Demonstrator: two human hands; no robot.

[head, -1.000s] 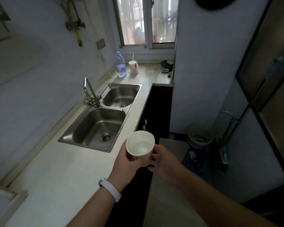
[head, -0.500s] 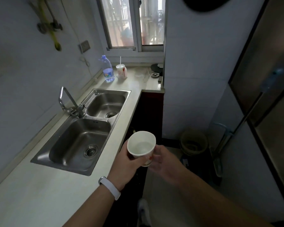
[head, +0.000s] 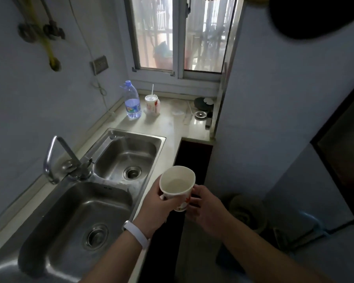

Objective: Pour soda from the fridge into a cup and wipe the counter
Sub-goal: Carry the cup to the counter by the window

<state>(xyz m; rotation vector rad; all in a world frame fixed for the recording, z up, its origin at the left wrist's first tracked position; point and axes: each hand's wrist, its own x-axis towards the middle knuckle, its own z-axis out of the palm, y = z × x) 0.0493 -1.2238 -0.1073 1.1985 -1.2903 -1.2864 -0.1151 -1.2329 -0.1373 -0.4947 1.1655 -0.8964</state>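
Note:
A white paper cup [head: 177,185] with red print is held upright in front of me, past the counter's front edge, and it looks empty. My left hand [head: 156,208], with a white wristband, grips the cup's left side. My right hand [head: 205,207] touches the cup's right side near the base with its fingers curled against it. The pale counter [head: 170,127] runs along the left wall to the window. No soda container or fridge shows in view.
A steel double sink [head: 86,186] with a faucet [head: 63,160] fills the counter to my left. At the far end stand a water bottle [head: 132,101], a lidded cup with a straw [head: 151,104] and small dark items [head: 202,103]. Buckets [head: 247,213] sit on the floor to the right.
The view has shifted forward and left along the counter, so the sink looks closer. Both hands still hold the cup in much the same way.

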